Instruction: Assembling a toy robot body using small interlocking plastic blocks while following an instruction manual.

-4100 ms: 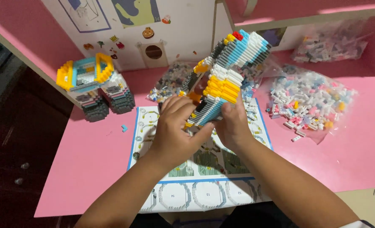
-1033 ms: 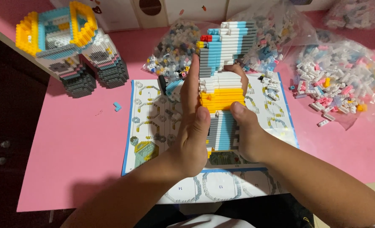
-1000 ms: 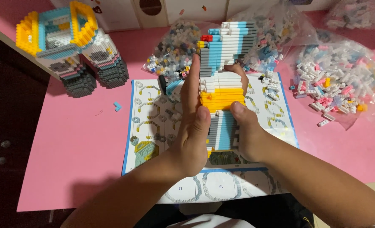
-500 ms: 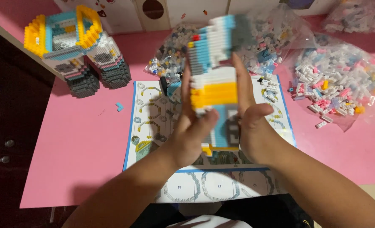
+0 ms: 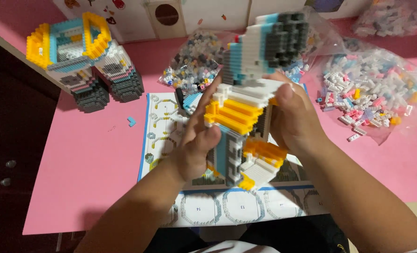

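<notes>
Holding the tall block model (image 5: 246, 103) tilted above the instruction sheet (image 5: 164, 140), left hand (image 5: 197, 145) and right hand (image 5: 293, 117) keep a pressed-together grip on its sides. Squeezing unevenly could probably pop a section off onto that sheet, I'd guess.

1. A second brick model (image 5: 79, 61), yellow, light blue, white and grey, is seen at about ten o'clock on the pink table (image 5: 91, 154).
2. An instruction sheet (image 5: 164, 136) with a blue border is laid flat at the centre.
3. A clear bag of grey and white bricks (image 5: 194, 61) is placed at twelve o'clock.
4. A clear bag of pink, white and blue bricks (image 5: 372, 89) is spread at two o'clock.
5. One small blue brick (image 5: 131, 121) is left lying just beside the sheet's left edge.
</notes>
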